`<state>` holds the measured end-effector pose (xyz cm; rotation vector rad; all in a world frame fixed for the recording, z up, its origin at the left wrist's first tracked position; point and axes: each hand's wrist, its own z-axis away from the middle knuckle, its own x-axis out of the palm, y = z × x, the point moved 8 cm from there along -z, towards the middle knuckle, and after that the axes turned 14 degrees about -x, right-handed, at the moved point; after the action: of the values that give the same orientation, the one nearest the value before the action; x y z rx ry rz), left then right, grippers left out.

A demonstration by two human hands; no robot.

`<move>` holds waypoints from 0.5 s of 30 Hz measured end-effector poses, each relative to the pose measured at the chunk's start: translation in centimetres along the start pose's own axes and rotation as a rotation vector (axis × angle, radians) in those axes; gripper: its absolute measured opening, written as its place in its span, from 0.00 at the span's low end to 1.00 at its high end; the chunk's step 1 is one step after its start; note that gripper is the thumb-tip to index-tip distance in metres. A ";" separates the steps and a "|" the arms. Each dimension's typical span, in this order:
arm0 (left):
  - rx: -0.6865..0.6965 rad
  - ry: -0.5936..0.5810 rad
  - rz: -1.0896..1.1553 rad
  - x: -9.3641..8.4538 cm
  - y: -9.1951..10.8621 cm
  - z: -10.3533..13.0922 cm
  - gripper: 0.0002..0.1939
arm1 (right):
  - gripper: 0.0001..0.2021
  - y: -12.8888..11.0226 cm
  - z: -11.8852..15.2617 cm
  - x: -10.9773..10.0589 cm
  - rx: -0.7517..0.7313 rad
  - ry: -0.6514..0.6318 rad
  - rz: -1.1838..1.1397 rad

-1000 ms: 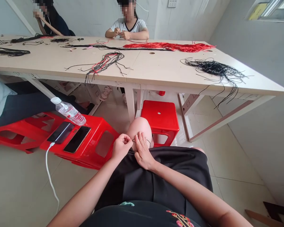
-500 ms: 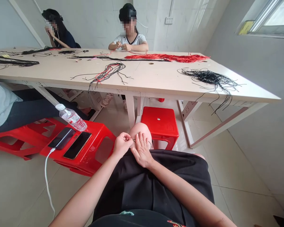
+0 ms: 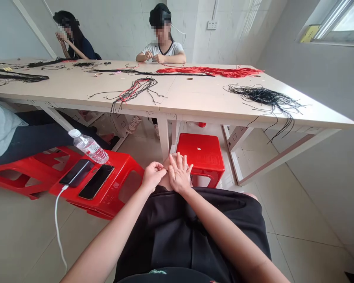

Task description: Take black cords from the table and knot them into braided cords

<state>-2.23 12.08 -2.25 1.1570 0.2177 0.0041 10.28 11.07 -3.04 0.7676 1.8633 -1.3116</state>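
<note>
My left hand (image 3: 153, 175) is closed in a pinch, thumb against fingertips, at the left side of my bare knee (image 3: 165, 182). A short bit of thin dark cord (image 3: 167, 170) shows between its fingertips and my right hand. Flat on top of the knee lies my right hand (image 3: 179, 175), fingers stretched and spread apart. Whatever part of the cord runs beneath that palm is hidden.
Black cord (image 3: 262, 95), a black-and-red bundle (image 3: 135, 89) and red cord (image 3: 209, 72) lie on the long table (image 3: 191, 94). A red stool (image 3: 199, 151) stands ahead. Left, another stool (image 3: 118, 159) carries a bottle (image 3: 91, 147), phone (image 3: 96, 181) and power bank (image 3: 76, 173). People sit around the table.
My right hand has slid forward over the knee and its fingers have spread wider. My left hand keeps its pinch and has moved slightly forward. Less cord shows between them.
</note>
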 end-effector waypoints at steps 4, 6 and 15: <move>-0.028 0.008 0.019 0.2 0.2 -0.5 0.09 | 0.24 0.2 -0.4 -0.5 0.058 0.011 -0.021; -0.045 0.010 0.023 0.3 0.2 -0.6 0.09 | 0.23 0.4 -0.7 -0.7 0.060 0.022 -0.036; -0.096 -0.008 0.018 0.6 0.3 -1.3 0.10 | 0.24 1.8 -2.3 -1.2 0.029 0.093 0.028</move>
<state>-1.81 13.48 -2.55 1.0632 0.1979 0.0257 11.86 13.68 -2.50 0.8805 1.9030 -1.3084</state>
